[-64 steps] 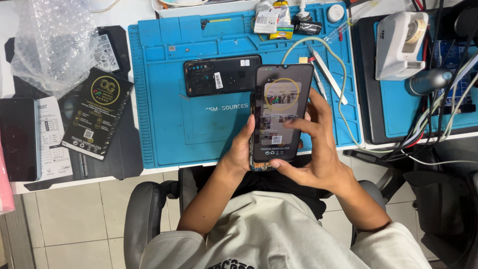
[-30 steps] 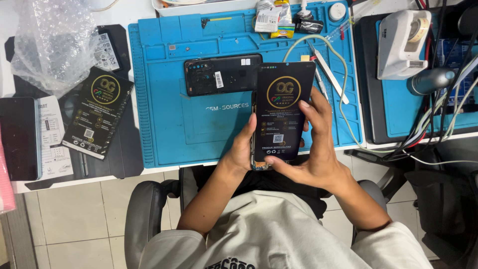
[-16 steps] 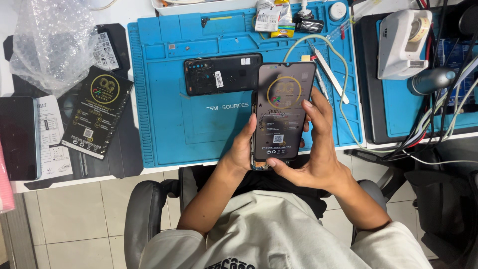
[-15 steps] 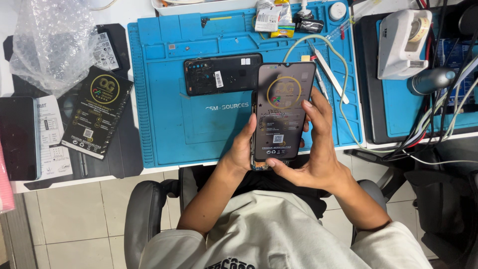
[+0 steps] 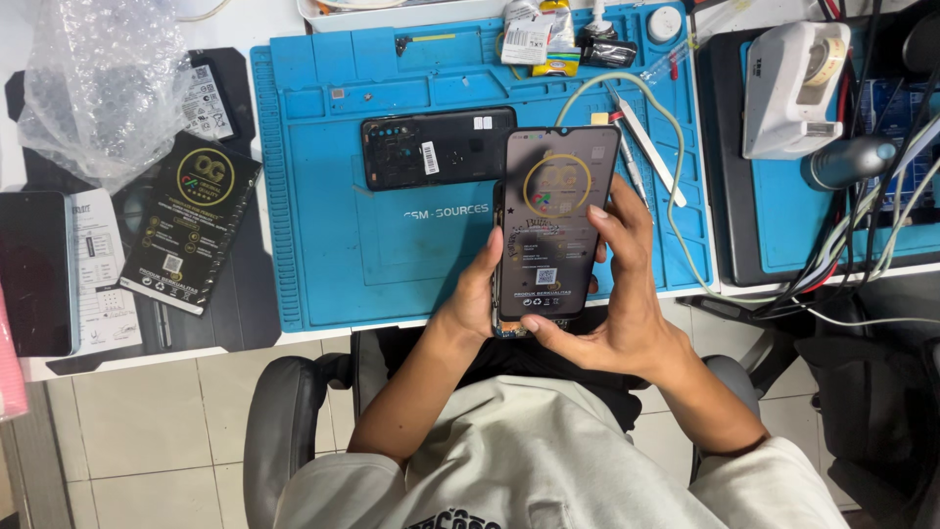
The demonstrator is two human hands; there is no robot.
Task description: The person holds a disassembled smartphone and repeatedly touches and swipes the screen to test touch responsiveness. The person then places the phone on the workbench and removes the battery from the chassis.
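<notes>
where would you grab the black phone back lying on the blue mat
Take the black phone back by its two long edges, coming straight down from above. It lies flat and lengthwise across the blue mat, with bare mat along both long sides; its right end sits close to the screen panel the hands hold.

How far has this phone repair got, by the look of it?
Done: the black back cover is off and lies on the blue mat. In hand: the left hand and right hand hold the phone with a replacement screen laid over it, its printed protective film on. Left: by the look of it, seating the screen, peeling the film and refitting the back cover.
</notes>
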